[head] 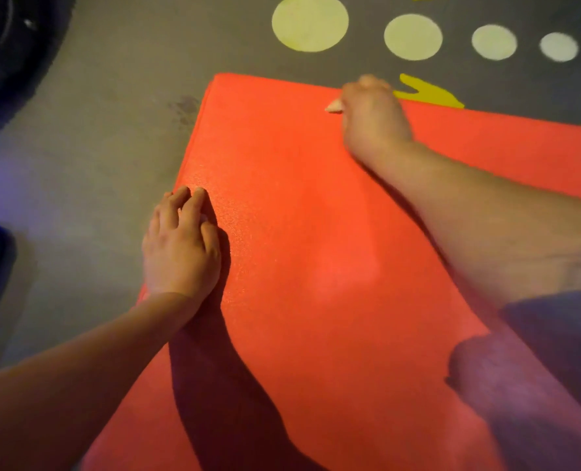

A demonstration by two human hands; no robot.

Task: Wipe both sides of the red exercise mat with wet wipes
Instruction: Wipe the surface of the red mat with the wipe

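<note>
The right hand (374, 113), fingers bunched on the wet wipe (333, 106), should overlap strokes while the flat-fingered left hand (180, 246) pins the mat (316, 232).

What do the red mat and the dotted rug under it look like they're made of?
Red mat: likely foam, matte, with a fine pebbled grain glinting beside the left hand. Rug: probably short-pile fabric, grey and fuzzy-looking with yellow-green dots; blur leaves it open.

The red exercise mat (299, 232) lies flat across the frame's centre and lower right. A bunched white wet wipe (334, 106) touches it near its upper edge.
</note>
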